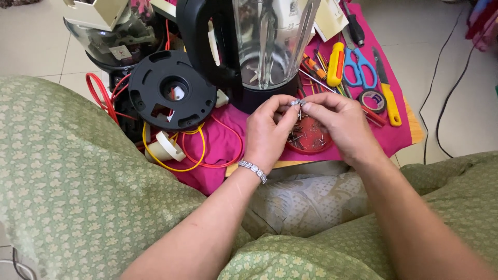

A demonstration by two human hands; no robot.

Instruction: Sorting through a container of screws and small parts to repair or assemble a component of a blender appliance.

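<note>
Both hands meet above a shallow round red lid [310, 136] full of loose screws. The left hand [267, 129] and the right hand [340, 122] pinch a small silvery metal part [296, 103] between closed fingertips. It looks light, hard and slick, easily dropped, so a fingertip pinch at its ends suits it best. Just behind stands a clear blender jug with a black handle [259, 46], beside a black round plastic base plate [171, 91], red and yellow wires [207, 155], blue-handled scissors [360, 67] and a yellow-handled screwdriver [336, 63] crowding the pink cloth [394, 135].
</note>
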